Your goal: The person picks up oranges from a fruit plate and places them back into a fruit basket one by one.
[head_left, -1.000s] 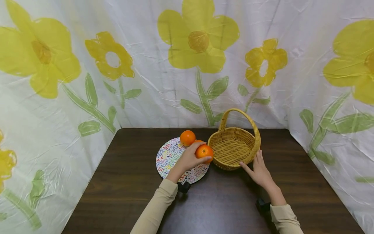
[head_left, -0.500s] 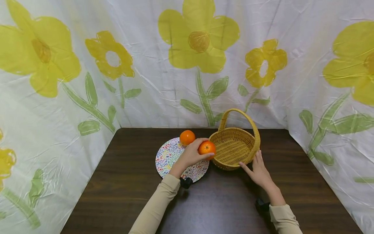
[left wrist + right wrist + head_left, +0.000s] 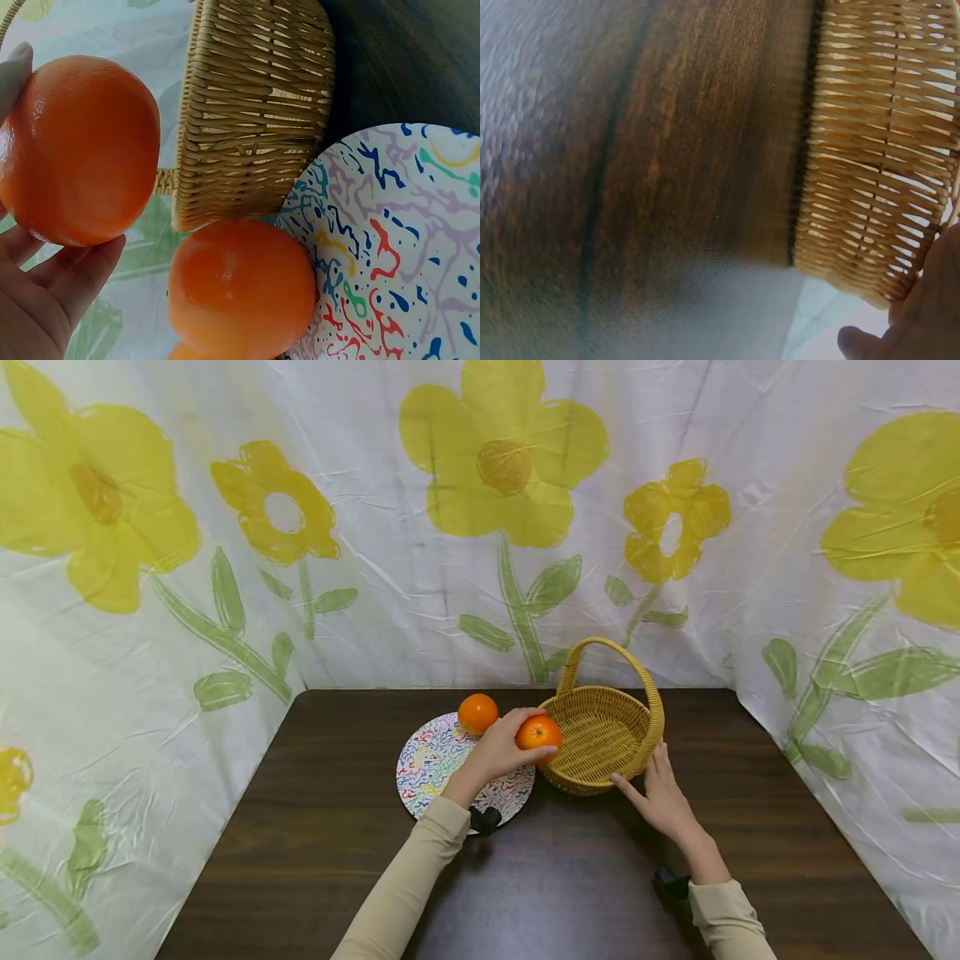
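Observation:
My left hand [image 3: 498, 745] grips an orange [image 3: 538, 737] between thumb and fingers, raised at the basket's left rim. In the left wrist view this held orange [image 3: 79, 150] looks smooth and glossy. Another orange [image 3: 477, 714] sits at the back of a round plate [image 3: 427, 768] patterned with coloured squiggles. The left wrist view shows a nearer orange [image 3: 240, 289] by the plate's edge, with a sliver of one more beneath it. My right hand [image 3: 667, 802] rests with extended fingers against the right front side of the woven basket [image 3: 592, 785]; the basket's visible inside holds nothing.
Everything stands on a dark wood table [image 3: 555, 877]. The basket's tall handle [image 3: 651, 693] arches over its opening. A white curtain [image 3: 390, 610] with yellow flowers hangs behind the table and along both sides.
My left hand has moved right and slightly up with the orange, from over the plate to the basket's left rim. My right hand stays against the basket.

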Available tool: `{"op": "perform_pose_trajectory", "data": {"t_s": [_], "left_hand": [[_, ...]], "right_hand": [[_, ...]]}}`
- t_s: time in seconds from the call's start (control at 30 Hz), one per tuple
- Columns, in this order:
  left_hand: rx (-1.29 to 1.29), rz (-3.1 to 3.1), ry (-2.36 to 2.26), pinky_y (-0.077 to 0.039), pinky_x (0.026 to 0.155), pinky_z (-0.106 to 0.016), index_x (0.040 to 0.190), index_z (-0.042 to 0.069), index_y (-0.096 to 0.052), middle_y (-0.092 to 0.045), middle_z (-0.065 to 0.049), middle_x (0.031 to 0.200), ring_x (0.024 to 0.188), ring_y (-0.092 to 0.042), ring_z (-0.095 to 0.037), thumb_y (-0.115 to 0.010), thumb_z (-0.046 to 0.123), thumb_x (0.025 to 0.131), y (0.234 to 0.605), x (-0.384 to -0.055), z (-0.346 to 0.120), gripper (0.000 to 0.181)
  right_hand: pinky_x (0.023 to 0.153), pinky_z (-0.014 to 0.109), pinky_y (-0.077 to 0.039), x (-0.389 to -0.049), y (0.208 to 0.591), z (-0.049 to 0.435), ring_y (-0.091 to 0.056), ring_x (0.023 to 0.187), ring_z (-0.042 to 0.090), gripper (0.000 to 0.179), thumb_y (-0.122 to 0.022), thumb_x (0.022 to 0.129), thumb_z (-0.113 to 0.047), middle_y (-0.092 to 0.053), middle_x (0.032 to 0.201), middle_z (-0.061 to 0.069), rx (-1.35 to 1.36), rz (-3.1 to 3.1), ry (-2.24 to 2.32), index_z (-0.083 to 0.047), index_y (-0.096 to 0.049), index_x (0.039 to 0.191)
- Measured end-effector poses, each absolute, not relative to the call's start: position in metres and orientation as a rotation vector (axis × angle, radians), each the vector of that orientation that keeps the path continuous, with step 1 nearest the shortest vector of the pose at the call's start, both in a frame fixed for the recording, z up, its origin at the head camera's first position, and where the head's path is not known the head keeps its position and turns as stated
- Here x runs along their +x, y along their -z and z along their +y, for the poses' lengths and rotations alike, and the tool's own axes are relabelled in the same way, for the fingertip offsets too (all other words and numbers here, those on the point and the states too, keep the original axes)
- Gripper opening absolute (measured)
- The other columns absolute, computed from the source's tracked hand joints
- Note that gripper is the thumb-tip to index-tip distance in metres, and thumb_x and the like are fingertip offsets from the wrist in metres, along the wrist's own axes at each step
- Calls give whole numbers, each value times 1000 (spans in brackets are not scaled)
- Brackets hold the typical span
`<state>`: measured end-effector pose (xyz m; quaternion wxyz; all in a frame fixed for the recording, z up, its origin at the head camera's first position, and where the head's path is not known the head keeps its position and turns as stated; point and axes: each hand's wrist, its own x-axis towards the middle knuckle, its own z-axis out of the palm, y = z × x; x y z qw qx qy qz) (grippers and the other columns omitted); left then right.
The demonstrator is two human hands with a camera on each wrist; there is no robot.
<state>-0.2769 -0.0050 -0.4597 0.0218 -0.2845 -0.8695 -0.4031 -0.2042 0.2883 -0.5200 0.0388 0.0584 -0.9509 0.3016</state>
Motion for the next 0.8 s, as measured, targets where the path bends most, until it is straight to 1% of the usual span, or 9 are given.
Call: {"op": "perform_pose_trajectory", "data": {"t_s": [0.07,0.17,0.23,0.3,0.5,0.63,0.8], "left_hand": [[-887,-2693,1237,-48,84,-31,133,28,-47,-52,5,126,100,-55,-11,-63,60,77,459,-278,-4,66],[-894,-2695,1245,-47,86,-33,133,23,-48,-52,4,126,101,-55,-12,-64,58,77,460,-279,-2,68],[-897,-2699,1260,-48,86,-33,133,20,-48,-52,4,126,102,-55,-13,-64,57,78,460,-281,0,69],[-898,-2701,1268,-49,84,-32,133,20,-48,-51,3,127,103,-54,-13,-64,57,78,461,-282,1,70],[-887,-2722,1197,-46,87,-34,132,27,-47,-52,4,125,101,-55,-12,-63,60,77,461,-287,6,66],[-900,-2728,1193,-47,85,-34,132,27,-47,-53,4,124,99,-56,-12,-63,60,78,461,-289,8,66],[-900,-2732,1235,-50,80,-29,133,26,-46,-52,4,123,97,-56,-12,-62,60,78,462,-291,9,67]], "right_hand": [[101,68,-16,-204,520,288,18,140,31,91,-50,91,-50,23,152,7,176,-2915,-925,-20,15,148],[100,68,-17,-205,521,289,18,140,32,91,-50,91,-49,23,152,6,179,-2912,-920,-24,17,147],[100,68,-17,-205,521,289,17,140,32,90,-50,91,-49,24,152,6,183,-2909,-918,-26,18,146],[100,68,-17,-205,521,289,17,140,32,90,-50,91,-49,24,152,5,182,-2908,-915,-27,19,146],[100,68,-17,-205,520,288,18,140,32,91,-50,91,-49,24,152,5,176,-2912,-917,-24,18,147],[101,68,-17,-205,520,287,17,140,32,91,-49,91,-50,24,152,6,168,-2919,-917,-21,15,148],[100,68,-18,-204,520,287,16,140,33,90,-48,92,-51,23,152,8,152,-2933,-906,-23,17,147]]}}
